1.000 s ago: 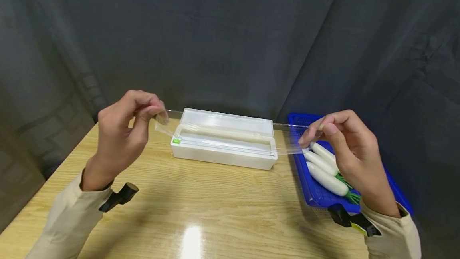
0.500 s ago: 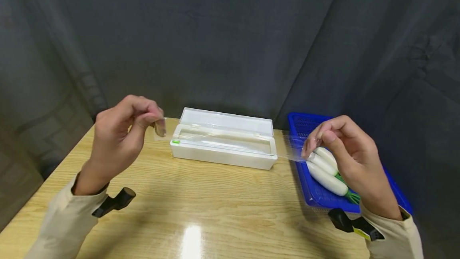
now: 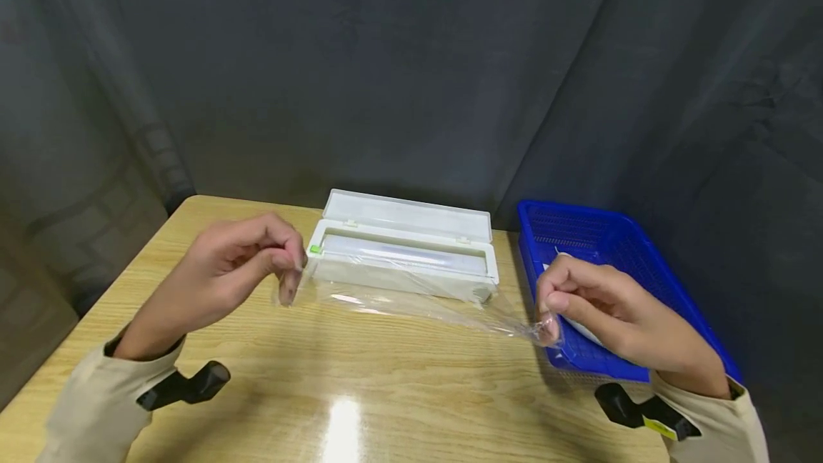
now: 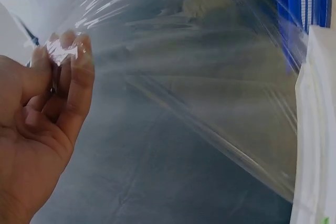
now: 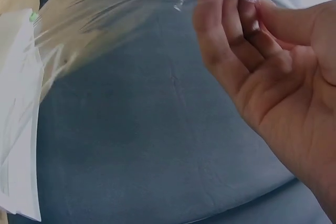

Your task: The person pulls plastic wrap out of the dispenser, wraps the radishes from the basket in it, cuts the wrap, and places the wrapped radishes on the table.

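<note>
A clear sheet of plastic wrap (image 3: 411, 302) stretches between my hands, slack along its near edge. My left hand (image 3: 238, 266) pinches its left corner between thumb and fingers. Its right corner is gripped in my right hand (image 3: 607, 309), bunched at the fingertips. Behind the sheet stands a white wrap dispenser box (image 3: 386, 274), lid (image 3: 411, 214) tipped back, with the film roll (image 3: 405, 254) inside. A green slider (image 3: 316, 249) sits at the box's left end. In the left wrist view the film (image 4: 173, 82) spans from my hand (image 4: 52, 98) to the dispenser (image 4: 315, 124).
To the right is a blue plastic basket (image 3: 643, 249) holding white radishes (image 3: 584, 333), mostly hidden behind my right hand. The wooden table (image 3: 386, 384) runs up to a dark grey curtain (image 3: 411, 77) at the back.
Both hands have come down and nearer to me, drawing the wrap forward over the dispenser's front edge. More film now shows in front of the box, and the roll inside is more visible.
</note>
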Available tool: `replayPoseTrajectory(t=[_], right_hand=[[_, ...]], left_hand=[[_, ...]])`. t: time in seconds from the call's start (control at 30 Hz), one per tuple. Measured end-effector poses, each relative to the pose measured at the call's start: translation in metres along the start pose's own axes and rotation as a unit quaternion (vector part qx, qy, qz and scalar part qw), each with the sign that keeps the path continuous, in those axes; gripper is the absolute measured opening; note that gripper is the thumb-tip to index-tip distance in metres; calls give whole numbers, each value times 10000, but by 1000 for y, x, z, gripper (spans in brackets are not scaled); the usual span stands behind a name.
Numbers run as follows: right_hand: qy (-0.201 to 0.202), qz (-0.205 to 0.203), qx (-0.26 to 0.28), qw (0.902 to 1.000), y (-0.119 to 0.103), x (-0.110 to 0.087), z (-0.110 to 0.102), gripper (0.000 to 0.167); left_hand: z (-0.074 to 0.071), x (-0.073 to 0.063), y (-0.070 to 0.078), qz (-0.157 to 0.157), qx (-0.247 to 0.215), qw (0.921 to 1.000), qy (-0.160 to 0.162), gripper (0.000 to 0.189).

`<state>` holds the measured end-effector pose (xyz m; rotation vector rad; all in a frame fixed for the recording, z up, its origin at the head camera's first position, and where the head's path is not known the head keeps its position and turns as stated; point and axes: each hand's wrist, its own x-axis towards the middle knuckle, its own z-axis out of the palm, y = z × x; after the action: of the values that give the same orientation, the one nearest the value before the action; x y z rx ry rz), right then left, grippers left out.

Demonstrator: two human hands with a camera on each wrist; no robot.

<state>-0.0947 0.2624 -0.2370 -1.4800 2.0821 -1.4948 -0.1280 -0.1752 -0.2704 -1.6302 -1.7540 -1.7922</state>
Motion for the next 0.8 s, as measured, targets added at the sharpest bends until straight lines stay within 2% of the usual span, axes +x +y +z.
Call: replayPoseTrajectory(t=[0.07, 0.17, 0.27, 0.37, 0.57, 0.67, 0.8], right_hand=[[-247, 341, -86, 9991, -2, 0, 1, 35], [-533, 645, -346, 9959, -4, -2, 2, 39], [-797, 686, -507, 9932, -1, -4, 2, 40], [-1075, 715, -439, 9907, 2, -4, 2, 39], [-1603, 541, -342, 9850, 10, -3, 8, 35], [-1744, 712, -162, 9820, 13, -4, 11, 34], [-1964, 872, -75, 9766, 15, -2, 16, 31]], left_hand=[[1, -3, -3, -33, -169, 9997, -152, 8], [5, -7, -8, -34, -286, 9990, -350, 9], [10, -13, -11, -95, -322, 9981, -510, 12], [13, -18, -13, -215, -396, 9967, -682, 14], [20, -23, -9, -700, -343, 9902, -1161, 23], [24, -26, -6, -1015, -298, 9849, -1374, 28], [26, -30, -4, -1273, -308, 9786, -1585, 27]])
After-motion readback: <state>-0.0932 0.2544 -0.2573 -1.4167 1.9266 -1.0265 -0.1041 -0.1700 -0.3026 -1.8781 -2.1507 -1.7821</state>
